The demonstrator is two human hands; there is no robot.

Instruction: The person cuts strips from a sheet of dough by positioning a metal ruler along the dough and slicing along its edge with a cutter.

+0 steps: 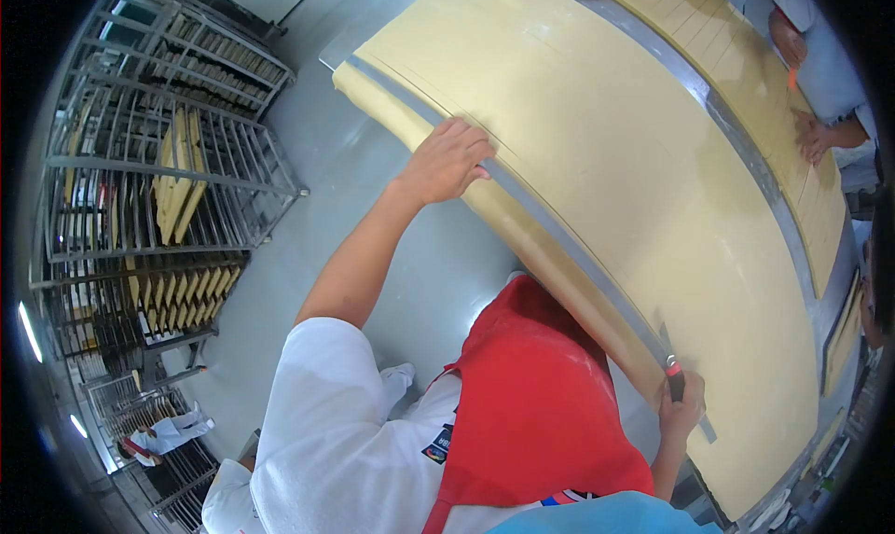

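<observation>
A wide, pale yellow dough sheet [597, 161] covers the table before me, its near part hanging over the edge as a flap [550, 254]. Along this edge runs a long, thin metal ruler [559, 219]. My left hand [450, 159] presses on the ruler's far part, fingers bent over it. At the near end, my right hand [687, 405] grips a knife [675, 377] with a black and red handle. The blade points away from me, beside the ruler and over the sheet. Part of the right hand's fingers is hidden behind the handle.
Across a metal rim [695, 82] lies another sheet marked in strips [736, 96], with a co-worker's hand [814, 137] on it. Wheeled metal racks [177, 175] holding yellow slabs stand at left. Another person [168, 436] is at lower left. Grey floor [317, 161] lies between.
</observation>
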